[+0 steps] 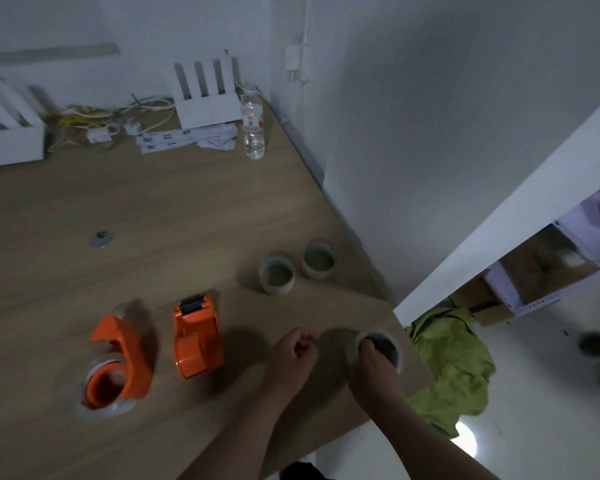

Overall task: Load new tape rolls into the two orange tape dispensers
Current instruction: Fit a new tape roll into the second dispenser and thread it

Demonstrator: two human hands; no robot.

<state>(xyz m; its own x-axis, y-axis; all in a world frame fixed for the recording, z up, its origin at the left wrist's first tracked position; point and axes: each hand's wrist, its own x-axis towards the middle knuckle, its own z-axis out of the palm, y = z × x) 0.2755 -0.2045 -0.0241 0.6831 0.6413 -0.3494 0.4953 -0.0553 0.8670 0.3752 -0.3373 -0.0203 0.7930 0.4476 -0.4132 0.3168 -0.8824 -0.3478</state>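
Two orange tape dispensers lie on the wooden table [153, 209]. The left dispenser [122, 358] has a clear tape roll around its hub. The right dispenser [196, 336] lies without a roll that I can see. My right hand [373, 365] grips a clear tape roll [378, 344] near the table's right edge, fingers inside its core. My left hand [293, 351] is beside it, fingers pinched closed; whether they hold the tape's end is unclear. Two more rolls or empty cores, one [277, 271] next to the other [318, 258], stand further back.
A water bottle [253, 124], a white router [207, 98], papers and tangled cables sit at the table's far side. A white partition wall borders the right. A green cloth [451, 368] and cardboard boxes lie on the floor to the right.
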